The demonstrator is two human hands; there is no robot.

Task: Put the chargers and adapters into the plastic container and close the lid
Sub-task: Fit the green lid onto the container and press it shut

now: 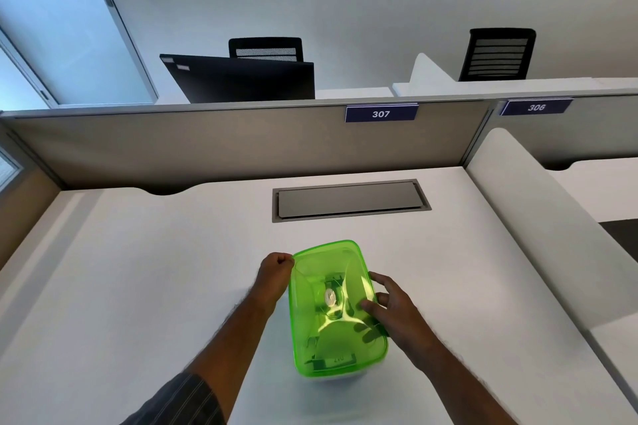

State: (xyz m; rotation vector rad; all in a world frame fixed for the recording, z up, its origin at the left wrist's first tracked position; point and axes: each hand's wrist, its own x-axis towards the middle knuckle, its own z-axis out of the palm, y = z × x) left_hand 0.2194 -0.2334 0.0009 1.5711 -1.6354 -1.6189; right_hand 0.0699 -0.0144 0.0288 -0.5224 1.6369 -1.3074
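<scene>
From the head view we see the green translucent lid (pixel 331 304) lying over the plastic container (pixel 340 374), which sits on the white worktop (pixel 138 286) just in front of us. Through the lid we make out dark chargers and adapters (pixel 328 360) and a pale round piece inside, so we judge the filling done and the closing under way.

Our left hand (pixel 274 272) is at the lid's far left corner, its fingers curled tight, seemingly pinching the rim there; we judge it steadies or presses that corner down. Our right hand (pixel 390 307) rests on the lid's right edge with its fingers (pixel 371 305) spread and fairly straight, pressing the top, probably to seat that side. We cannot tell whether the lid has snapped on all round.

The worktop is plain white, with a grey cable hatch (pixel 350 200) set into it beyond the container. A grey partition (pixel 207 145) bearing a blue "307" plate (pixel 381 113) backs the worktop. Behind it stand a dark monitor (pixel 241 79) and two black mesh chairs (pixel 497 53), with a window at the left.
</scene>
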